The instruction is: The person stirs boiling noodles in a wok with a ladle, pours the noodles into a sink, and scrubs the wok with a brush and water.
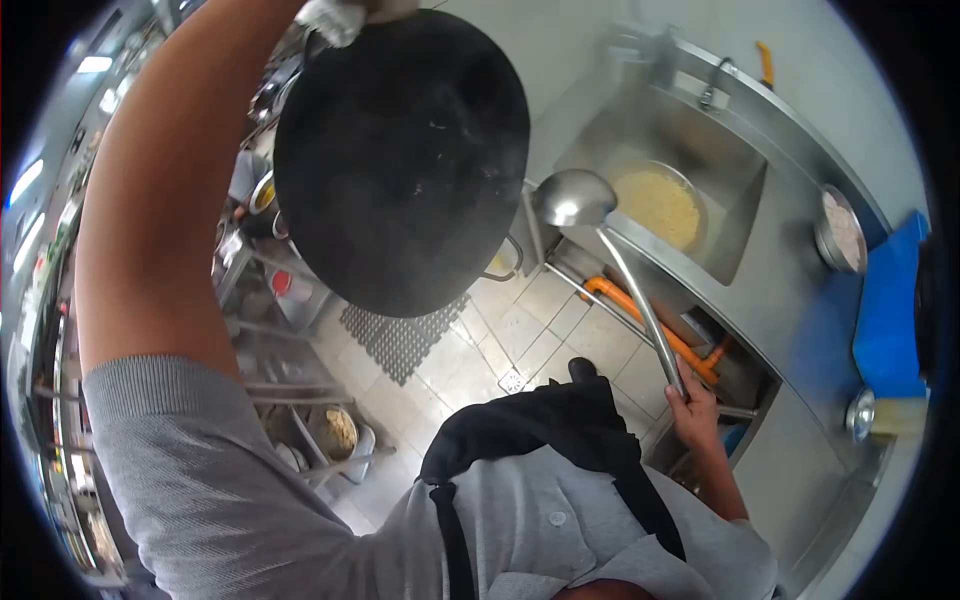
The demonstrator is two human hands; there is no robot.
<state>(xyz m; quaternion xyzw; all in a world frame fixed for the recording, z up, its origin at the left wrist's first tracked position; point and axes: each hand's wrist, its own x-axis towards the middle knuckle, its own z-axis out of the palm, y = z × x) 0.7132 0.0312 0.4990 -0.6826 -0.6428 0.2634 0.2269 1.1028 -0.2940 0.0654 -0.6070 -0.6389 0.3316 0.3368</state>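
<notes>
A large black wok [400, 160] is held up and tilted in front of me, its broad dark face toward the camera. At the top edge of the view, my left hand [392, 8] is closed on the wok's rim or handle through a white cloth [335, 20]; most of its fingers are out of frame. A second loop handle [510, 260] sticks out at the wok's lower right. Low on the right, my right hand [695, 412] grips the end of a long-handled steel ladle [640, 290]. The ladle's round bowl [575, 198] points away, near the sink's front edge.
In the steel sink [735, 190], a round pan holds pale yellow contents [655, 205]. A bowl with pinkish contents [842, 235] stands on the right counter beside a blue panel [888, 310]. Orange pipes [640, 320] run below. Shelves with pots line the left; a dark mat [405, 340] lies on the tiles.
</notes>
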